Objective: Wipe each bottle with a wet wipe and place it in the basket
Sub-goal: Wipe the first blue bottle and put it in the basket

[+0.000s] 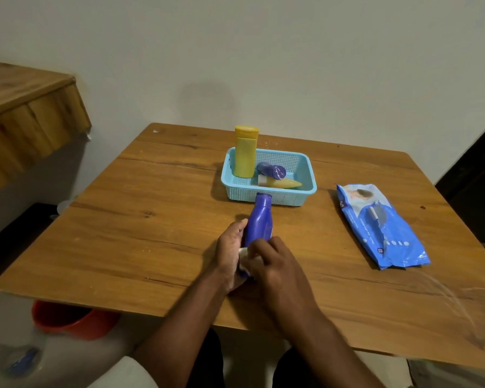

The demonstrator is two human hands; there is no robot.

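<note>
My left hand [230, 253] grips a blue bottle [259, 219] near the middle of the wooden table [151, 233], the bottle's neck pointing away toward the basket. My right hand [275, 264] presses a white wet wipe [243, 252] against the bottle's lower part; most of the wipe is hidden under my fingers. Just beyond, a light blue basket [305, 166] holds a tall yellow bottle [245, 152] standing upright, a small purple bottle [272, 170] lying down, and a yellow tube [282, 182] lying along the front wall.
A blue pack of wet wipes [381, 225] lies on the table to the right. A red bucket [73, 320] sits on the floor under the table's left front edge, with a plastic water bottle [14, 359] near it. A wooden shelf [25, 113] juts out at left.
</note>
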